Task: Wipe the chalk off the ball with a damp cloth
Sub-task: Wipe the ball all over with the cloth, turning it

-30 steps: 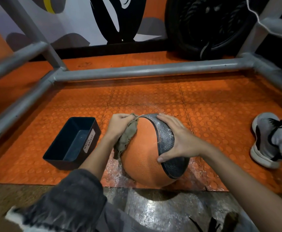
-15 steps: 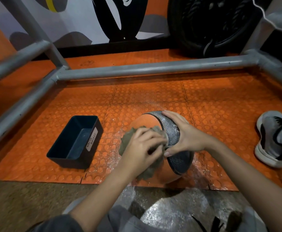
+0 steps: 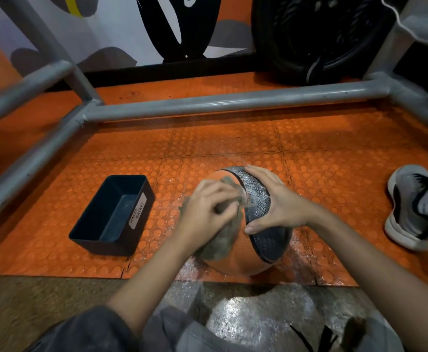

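A: What is closest?

B: A wet, shiny grey concrete floor (image 3: pixel 246 316). At its far edge begins an orange studded rubber mat (image 3: pixel 233 143).

A: And the ball?

B: The orange rubber ball with a black textured band (image 3: pixel 233 262) rests on the mat's near edge, under both sets of fingers.

A: How do the 2 hands sit?

B: The left hand (image 3: pixel 208 209) is blurred. Its fingers are curled round a crumpled grey-green cloth (image 3: pixel 220 245), pressing it on the ball's orange side. The right hand (image 3: pixel 279 207) lies flat on the band, fingers straight and spread.

A: Around them?

B: Left of the left fingers, apart from the ball, stands a dark blue rectangular plastic bin (image 3: pixel 111 217) labelled "WASTE BASKET". Well right of the right fingers is a grey and white sneaker (image 3: pixel 408 209). Beyond the fingers runs a grey metal tube frame (image 3: pixel 233 102), then a black tyre (image 3: pixel 322 34).
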`<state>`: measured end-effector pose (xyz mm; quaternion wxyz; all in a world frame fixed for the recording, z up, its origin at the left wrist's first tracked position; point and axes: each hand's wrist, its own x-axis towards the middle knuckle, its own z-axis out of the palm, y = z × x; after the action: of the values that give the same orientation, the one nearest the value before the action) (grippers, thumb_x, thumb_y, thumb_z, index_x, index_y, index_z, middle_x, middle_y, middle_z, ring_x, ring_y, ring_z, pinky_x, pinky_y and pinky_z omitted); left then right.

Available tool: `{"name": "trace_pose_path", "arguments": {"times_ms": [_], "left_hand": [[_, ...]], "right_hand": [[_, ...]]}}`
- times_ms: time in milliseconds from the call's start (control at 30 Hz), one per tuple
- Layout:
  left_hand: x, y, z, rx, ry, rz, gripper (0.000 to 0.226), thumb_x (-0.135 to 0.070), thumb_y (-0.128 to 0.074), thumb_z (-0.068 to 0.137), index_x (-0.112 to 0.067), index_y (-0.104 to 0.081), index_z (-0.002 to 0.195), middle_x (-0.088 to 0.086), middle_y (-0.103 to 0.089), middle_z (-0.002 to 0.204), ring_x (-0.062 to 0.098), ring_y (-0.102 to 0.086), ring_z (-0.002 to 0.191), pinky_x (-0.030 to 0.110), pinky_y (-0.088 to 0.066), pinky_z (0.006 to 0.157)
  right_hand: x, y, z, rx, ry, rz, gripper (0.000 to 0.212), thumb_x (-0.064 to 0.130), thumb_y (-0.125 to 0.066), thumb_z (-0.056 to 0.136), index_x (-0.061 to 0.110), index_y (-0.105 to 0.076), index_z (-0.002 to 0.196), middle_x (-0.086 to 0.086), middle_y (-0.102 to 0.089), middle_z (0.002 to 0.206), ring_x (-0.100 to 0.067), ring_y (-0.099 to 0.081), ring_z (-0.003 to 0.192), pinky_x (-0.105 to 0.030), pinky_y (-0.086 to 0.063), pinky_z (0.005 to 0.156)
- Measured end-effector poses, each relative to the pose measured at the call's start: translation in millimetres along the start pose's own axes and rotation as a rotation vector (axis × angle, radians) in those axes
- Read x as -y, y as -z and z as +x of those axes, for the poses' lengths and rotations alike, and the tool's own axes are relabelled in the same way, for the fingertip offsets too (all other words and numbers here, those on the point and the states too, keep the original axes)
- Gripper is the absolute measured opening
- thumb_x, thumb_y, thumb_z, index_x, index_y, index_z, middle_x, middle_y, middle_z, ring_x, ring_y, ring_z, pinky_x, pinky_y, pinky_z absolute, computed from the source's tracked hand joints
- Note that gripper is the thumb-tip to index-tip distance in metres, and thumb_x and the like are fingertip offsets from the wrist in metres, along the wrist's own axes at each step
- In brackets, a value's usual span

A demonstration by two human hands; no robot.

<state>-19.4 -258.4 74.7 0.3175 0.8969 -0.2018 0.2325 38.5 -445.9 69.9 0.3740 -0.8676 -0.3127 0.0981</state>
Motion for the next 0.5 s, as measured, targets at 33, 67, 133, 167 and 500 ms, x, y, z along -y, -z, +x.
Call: {"name": "trace_pose_path", "arguments": {"times_ms": [33,67,133,167,500], "left_hand": [[-1.2,-1.2,-10.2,0.011,-0.06,-0.001,0.02,-0.023,-0.061,0.083,-0.011,-0.075,0.092,-0.006,-0.068,0.092,0.014,-0.05,0.093,0.01,-0.032,0.092],[-0.7,-1.6,-17.4,0.015,-0.113,0.005,0.019,-0.022,-0.062,0.083,-0.011,-0.074,0.093,-0.004,-0.069,0.093,0.014,-0.05,0.093,0.012,-0.033,0.094],[3.3,-0.3,-20.4,0.013,-0.181,0.035,0.019,-0.021,-0.062,0.084,-0.011,-0.074,0.094,-0.003,-0.069,0.094,0.015,-0.051,0.094,0.013,-0.034,0.095],[4.7,0.7,-17.5,0.014,-0.194,0.046,0.019,-0.022,-0.062,0.084,-0.01,-0.074,0.093,-0.003,-0.069,0.095,0.015,-0.051,0.094,0.012,-0.033,0.095],[21.1,7.9,39.3,-0.065,0.342,-0.14,0.012,-0.006,-0.067,0.081,-0.013,-0.076,0.086,-0.007,-0.067,0.088,-0.002,-0.056,0.085,0.017,-0.042,0.083]], "right_hand": [[0.2,0.1,0.0,0.006,-0.002,-0.001,0.122,0.036,-0.09,0.052,0.021,-0.017,0.148,0.004,-0.015,0.153,-0.008,-0.009,0.141,-0.029,-0.007,0.117],[1.0,0.0,0.7,0.012,0.0,-0.007,0.121,0.036,-0.09,0.052,0.022,-0.017,0.149,0.005,-0.015,0.153,-0.007,-0.008,0.141,-0.027,-0.007,0.116],[2.4,-1.1,2.7,0.019,0.01,-0.031,0.122,0.038,-0.089,0.052,0.021,-0.017,0.149,0.004,-0.014,0.154,-0.008,-0.007,0.142,-0.027,-0.006,0.116],[2.9,-1.6,3.5,0.022,0.012,-0.046,0.122,0.04,-0.089,0.052,0.02,-0.017,0.149,0.003,-0.014,0.155,-0.01,-0.007,0.142,-0.028,-0.006,0.116],[4.2,-1.0,-1.7,0.035,-0.018,0.0,0.127,0.053,-0.083,0.045,0.027,-0.014,0.149,0.009,-0.01,0.155,-0.01,-0.002,0.144,-0.04,-0.007,0.119]]}}
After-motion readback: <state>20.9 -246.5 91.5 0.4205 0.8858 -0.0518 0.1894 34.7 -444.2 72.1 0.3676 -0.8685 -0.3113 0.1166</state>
